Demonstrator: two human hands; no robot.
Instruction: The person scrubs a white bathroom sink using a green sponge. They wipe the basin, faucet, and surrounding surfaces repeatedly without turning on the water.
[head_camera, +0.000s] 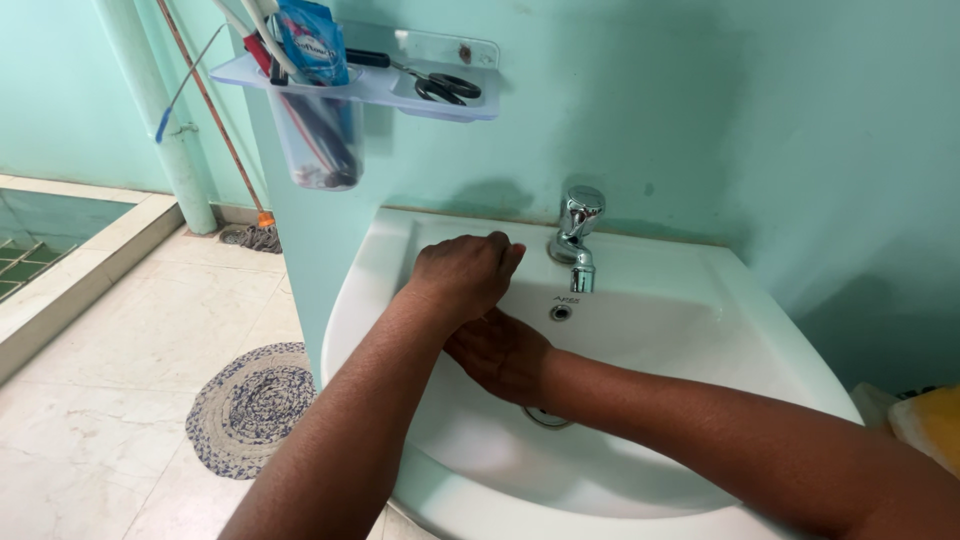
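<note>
A white sink (700, 300) is mounted on a pale green wall. Over its basin, the left hand (462, 272), fingers curled and holding nothing, lies across the loosely open, empty right hand (500, 352) near the chrome tap (577, 235).

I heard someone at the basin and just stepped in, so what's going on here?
A person is leaning over a white wall-mounted sink, both hands in the bowl. The left hand lies over the right hand, pressed together just left of the chrome tap. No water shows running. Neither hand holds anything visible.
</note>
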